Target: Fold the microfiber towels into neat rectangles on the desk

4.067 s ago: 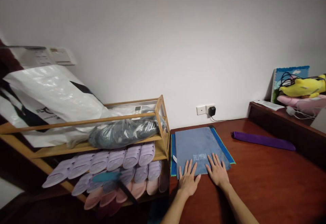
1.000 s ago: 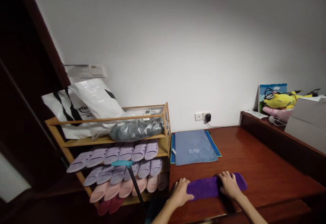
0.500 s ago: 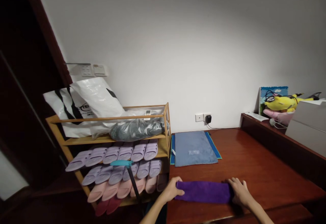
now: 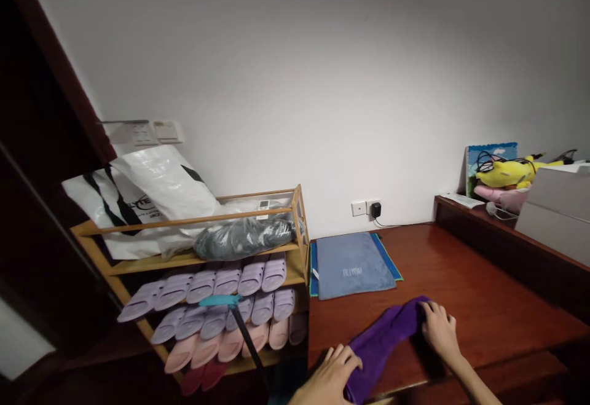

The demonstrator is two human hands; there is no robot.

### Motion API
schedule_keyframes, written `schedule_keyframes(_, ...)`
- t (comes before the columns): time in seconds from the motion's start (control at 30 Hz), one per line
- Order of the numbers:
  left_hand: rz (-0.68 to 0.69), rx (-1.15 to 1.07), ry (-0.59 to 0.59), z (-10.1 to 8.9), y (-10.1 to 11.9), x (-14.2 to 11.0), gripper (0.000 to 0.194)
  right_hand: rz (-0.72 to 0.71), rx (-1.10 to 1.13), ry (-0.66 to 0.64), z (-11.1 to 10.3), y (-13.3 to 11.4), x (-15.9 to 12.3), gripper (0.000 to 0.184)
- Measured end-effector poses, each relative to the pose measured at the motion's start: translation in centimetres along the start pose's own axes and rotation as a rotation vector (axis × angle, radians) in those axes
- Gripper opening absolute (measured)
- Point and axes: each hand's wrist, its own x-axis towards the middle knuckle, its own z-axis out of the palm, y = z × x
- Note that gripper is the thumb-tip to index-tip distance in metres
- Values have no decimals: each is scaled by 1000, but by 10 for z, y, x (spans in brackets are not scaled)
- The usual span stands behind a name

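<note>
The biggest thing is the plain wall [image 4: 322, 85], which fills the top and middle of the frame. Next comes the red-brown tabletop [image 4: 470, 294] at the lower right, and then the wooden rack [image 4: 295, 275] at the lower left, with a big white bag [image 4: 161, 174] on top. Near the lower middle, a gray-blue cloth [image 4: 351, 254] lies flat over a bright blue cloth [image 4: 389, 260], which peeks out at both sides. That pile looks neat, so that part seems done. The purple cloth [image 4: 386, 336] is at the bottom, right of the middle, slanting up between the two hands. It looks bent and is not lying smooth, so it seems not done yet. The left hand [image 4: 329, 375] has its fingers curled on the low end, at the bottom edge. The right hand [image 4: 439, 329] pinches the high end. Now the little things: the bag has black letters [image 4: 141, 203], and I can read "LYTE", but the smaller words below are blurry. The gray-blue cloth has white letters [image 4: 352, 271] too fuzzy to read, and a tiny white tag [image 4: 315, 274] on its left edge.
</note>
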Motion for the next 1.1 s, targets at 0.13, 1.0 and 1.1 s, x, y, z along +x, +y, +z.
schedule_keyframes(0.13,-31,-41,13,-14,7,13,25,24,156,-116,-19,-17,-9,44)
schedule_keyframes(1.0,-399,-119,110,44,39,100,25,495,739,104,-3,-56,-3,63)
schedule_keyframes(1.1,-421,-134,151,42,30,89,27,381,929,258,-16,-78,3,59)
